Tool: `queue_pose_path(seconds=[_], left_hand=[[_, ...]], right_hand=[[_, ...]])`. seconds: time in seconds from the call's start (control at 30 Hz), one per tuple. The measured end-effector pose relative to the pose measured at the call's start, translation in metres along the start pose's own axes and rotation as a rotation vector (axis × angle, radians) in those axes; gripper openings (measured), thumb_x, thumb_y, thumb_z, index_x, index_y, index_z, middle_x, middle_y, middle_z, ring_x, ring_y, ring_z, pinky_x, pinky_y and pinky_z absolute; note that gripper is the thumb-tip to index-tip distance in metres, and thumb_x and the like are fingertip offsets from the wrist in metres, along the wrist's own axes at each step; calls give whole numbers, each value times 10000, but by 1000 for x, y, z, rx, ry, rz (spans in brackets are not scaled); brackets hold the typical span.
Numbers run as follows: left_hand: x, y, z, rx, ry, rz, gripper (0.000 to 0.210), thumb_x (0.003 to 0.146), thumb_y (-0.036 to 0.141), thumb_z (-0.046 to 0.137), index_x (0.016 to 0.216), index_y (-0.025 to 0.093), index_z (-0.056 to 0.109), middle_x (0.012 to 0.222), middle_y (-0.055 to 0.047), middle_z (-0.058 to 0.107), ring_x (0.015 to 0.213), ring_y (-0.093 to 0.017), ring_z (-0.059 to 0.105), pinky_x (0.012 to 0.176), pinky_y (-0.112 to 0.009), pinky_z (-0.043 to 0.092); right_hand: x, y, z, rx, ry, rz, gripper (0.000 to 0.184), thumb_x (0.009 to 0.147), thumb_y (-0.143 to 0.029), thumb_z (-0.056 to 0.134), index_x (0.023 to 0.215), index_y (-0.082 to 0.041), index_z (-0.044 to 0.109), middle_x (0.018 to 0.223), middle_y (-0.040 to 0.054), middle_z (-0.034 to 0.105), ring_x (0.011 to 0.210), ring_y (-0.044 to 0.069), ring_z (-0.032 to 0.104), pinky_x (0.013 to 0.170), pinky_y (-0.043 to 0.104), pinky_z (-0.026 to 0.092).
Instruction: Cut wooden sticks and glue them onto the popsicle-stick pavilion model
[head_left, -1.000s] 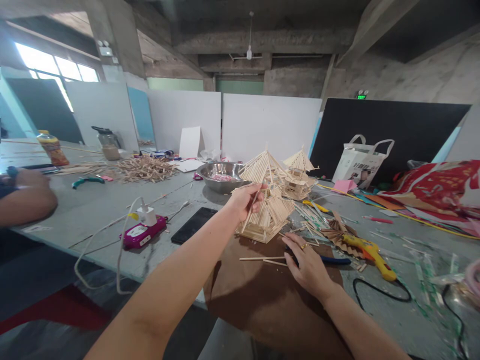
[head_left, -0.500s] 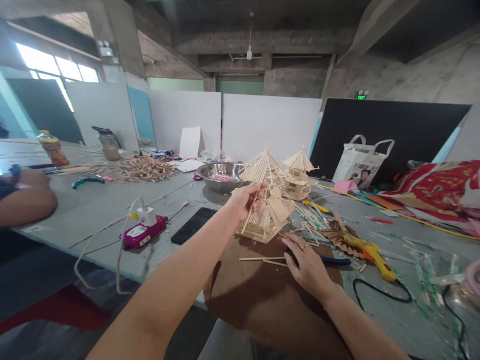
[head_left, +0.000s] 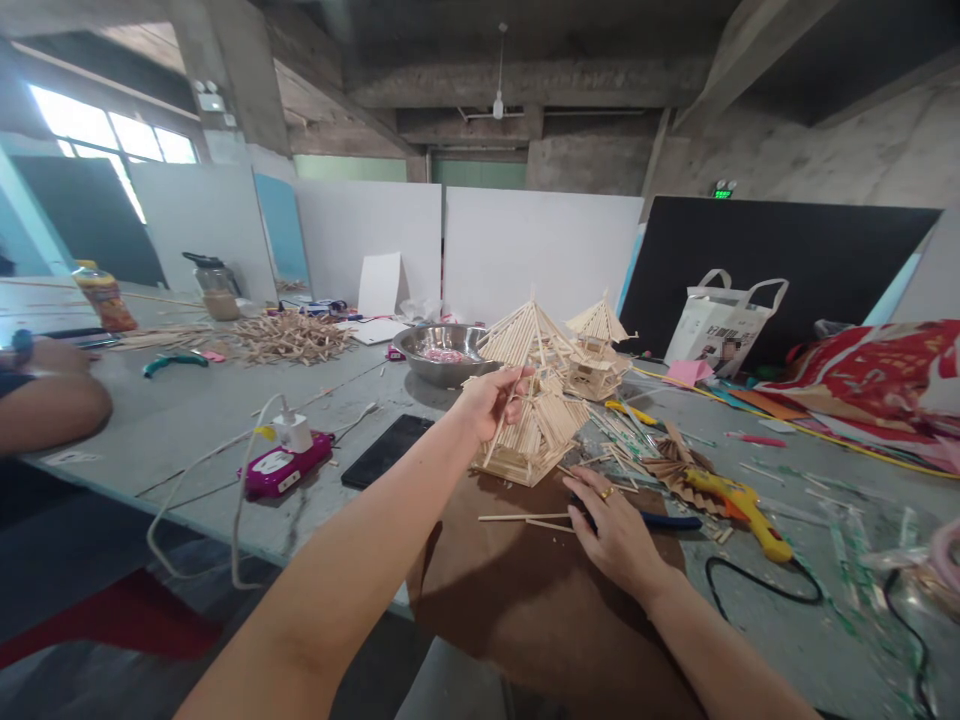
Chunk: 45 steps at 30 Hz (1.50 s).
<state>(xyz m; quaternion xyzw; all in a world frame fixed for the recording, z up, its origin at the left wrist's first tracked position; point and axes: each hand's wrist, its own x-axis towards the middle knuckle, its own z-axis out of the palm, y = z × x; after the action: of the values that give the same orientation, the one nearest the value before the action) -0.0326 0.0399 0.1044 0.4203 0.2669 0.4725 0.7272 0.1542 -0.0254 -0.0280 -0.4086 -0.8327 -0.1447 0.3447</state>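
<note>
A pavilion model built of thin wooden sticks (head_left: 536,440) stands on the far part of a brown board (head_left: 517,590). My left hand (head_left: 489,405) reaches to its left side, with thumb and fingers pinched together at the roof. The fingers partly hide what they grip. To the lower right, my right hand (head_left: 613,520) lies over blue-handled pliers (head_left: 675,522), its fingers stretched forward and thumb apart. The pliers' front part is hidden beneath that hand. Loose wooden sticks (head_left: 521,518) lie left of the right thumb.
Behind stand another stick pavilion (head_left: 596,365) and a metal bowl (head_left: 442,372). A yellow glue gun (head_left: 746,510) with a black cord is at right. On the left are a purple power strip (head_left: 285,468), a black tablet (head_left: 388,452), a stick pile (head_left: 292,338) and another person's arm (head_left: 56,400).
Both my hands and the pavilion model stay in place. At the far left, the other person's arm has shifted slightly.
</note>
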Motion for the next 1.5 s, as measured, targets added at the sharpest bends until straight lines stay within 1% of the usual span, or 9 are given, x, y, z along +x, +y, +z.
queue_pose_path(seconds=[0.33,0.73,0.97,1.03,1.1,1.23,1.3,1.37,1.5], left_hand=[[-2,0,1,2,-11,-1,114,758,171,398,777,134,504,467,58,400,284,-30,301,288,-158,216],[-1,0,0,-29,-35,-12,93,756,167,396,757,136,484,462,61,387,284,-31,297,288,-152,209],[-2,-5,-4,-63,-101,-7,77,751,168,412,754,140,483,465,68,384,282,-24,302,286,-146,208],[-5,-11,-4,-74,-114,23,71,745,180,428,761,142,487,471,69,394,282,-23,308,288,-149,215],[-9,-21,-2,-53,-92,83,76,734,204,457,771,146,491,472,71,405,277,-22,309,288,-154,212],[-16,-49,8,133,-9,261,151,705,283,527,745,138,510,458,69,413,284,-12,292,296,-155,181],[-17,-64,14,246,11,317,207,695,336,539,737,135,519,460,68,408,312,-8,290,310,-150,181],[-16,-77,16,346,11,328,256,694,388,525,743,137,522,468,68,399,337,-12,295,329,-151,200],[-12,-97,11,554,-43,273,263,732,396,464,765,141,521,489,67,385,357,-23,295,357,-170,207]], right_hand=[[0,0,0,7,0,-1,296,780,-176,396,1065,-164,477,1107,103,506,1043,197,461,868,366,413],[0,0,-1,-16,-16,-10,281,781,-175,398,1048,-144,481,1103,115,507,1047,195,451,871,353,406],[0,1,-1,13,2,0,298,777,-173,395,1064,-161,475,1104,107,513,1039,192,461,863,352,411],[0,1,-1,22,4,3,302,777,-172,392,1068,-161,475,1104,107,512,1042,192,460,869,353,405],[0,2,-1,36,3,14,303,776,-172,390,1065,-161,480,1103,106,512,1041,190,461,874,349,399],[2,3,-5,67,-12,81,312,775,-181,383,1068,-163,488,1116,100,508,1050,183,454,888,339,379],[5,6,-11,73,-57,141,313,779,-195,374,1066,-169,496,1119,90,514,1052,179,452,893,333,366],[8,11,-21,70,-156,222,313,788,-225,366,1066,-174,502,1115,80,525,1040,176,459,887,323,359],[6,21,-49,28,-467,357,326,771,-329,408,1041,-182,517,1037,75,568,955,194,505,809,308,373]])
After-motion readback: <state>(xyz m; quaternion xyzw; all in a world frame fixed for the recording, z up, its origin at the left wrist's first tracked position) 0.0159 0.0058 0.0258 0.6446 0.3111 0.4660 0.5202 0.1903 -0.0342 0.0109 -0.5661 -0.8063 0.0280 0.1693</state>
